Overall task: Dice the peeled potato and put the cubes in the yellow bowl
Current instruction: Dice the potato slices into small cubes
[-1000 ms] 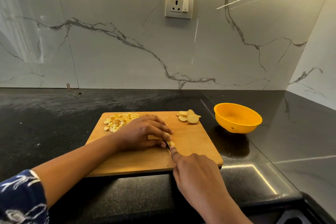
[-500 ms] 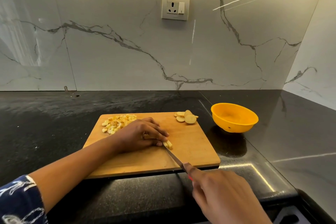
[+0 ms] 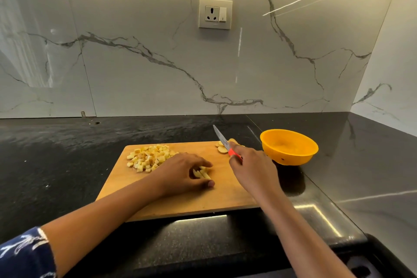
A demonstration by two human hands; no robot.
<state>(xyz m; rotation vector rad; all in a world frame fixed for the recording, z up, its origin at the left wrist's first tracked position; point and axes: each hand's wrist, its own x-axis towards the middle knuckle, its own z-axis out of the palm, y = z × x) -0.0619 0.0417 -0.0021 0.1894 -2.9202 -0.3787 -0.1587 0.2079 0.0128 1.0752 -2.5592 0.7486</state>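
A wooden cutting board point(image 3: 203, 201) lies on the black counter. A heap of potato cubes point(image 3: 149, 157) sits at its far left. My left hand point(image 3: 182, 171) is at the board's middle, fingers and thumb curled round several potato sticks point(image 3: 201, 172). My right hand point(image 3: 252, 169) grips a red-handled knife point(image 3: 222, 140), lifted off the board with the blade pointing up and away. A few round potato slices point(image 3: 222, 148) lie at the board's far right corner, partly behind the blade. The yellow bowl point(image 3: 288, 145) stands right of the board and looks empty.
The marble backsplash with a wall socket point(image 3: 215, 13) rises behind the counter, and a side wall closes the right. The counter's front edge point(image 3: 225, 262) runs below the board. A small hole point(image 3: 97, 123) marks the counter at the far left.
My right hand has swung the knife from the near edge of the board up toward the far right corner, blade now raised. My left hand has stayed on the potato sticks.
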